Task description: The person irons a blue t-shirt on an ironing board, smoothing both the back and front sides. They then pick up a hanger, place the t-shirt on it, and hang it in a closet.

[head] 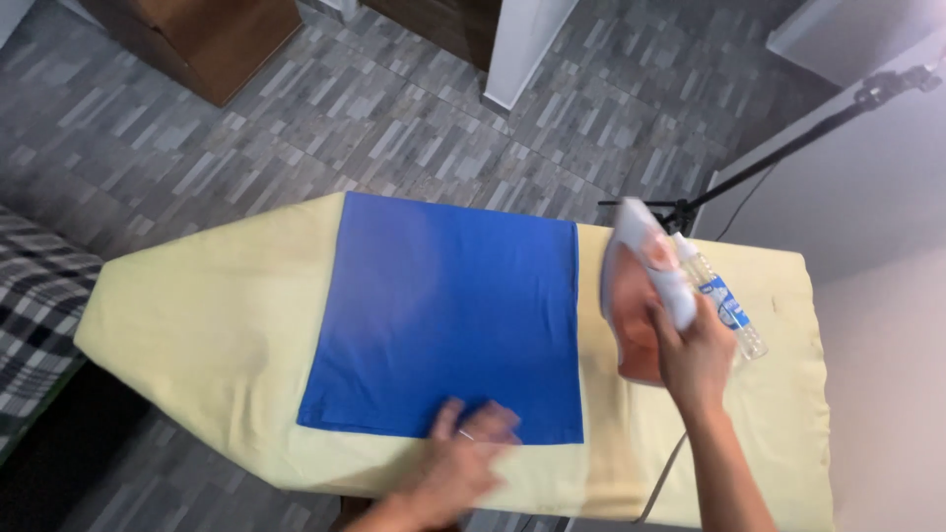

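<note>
A blue cloth (448,315), folded into a square, lies flat on the pale yellow ironing board (197,325). My left hand (463,458) rests on the cloth's near edge, fingers spread and blurred. My right hand (695,360) grips the handle of a white and orange iron (641,291), which is tilted up on the board just right of the cloth. A clear plastic spray bottle (724,305) lies on the board beside the iron.
A dark stand with a thin arm (778,158) rises behind the board's far right corner. A checked fabric (34,305) lies at the left. A wooden cabinet (207,39) and a white post (522,49) stand on the grey tiled floor.
</note>
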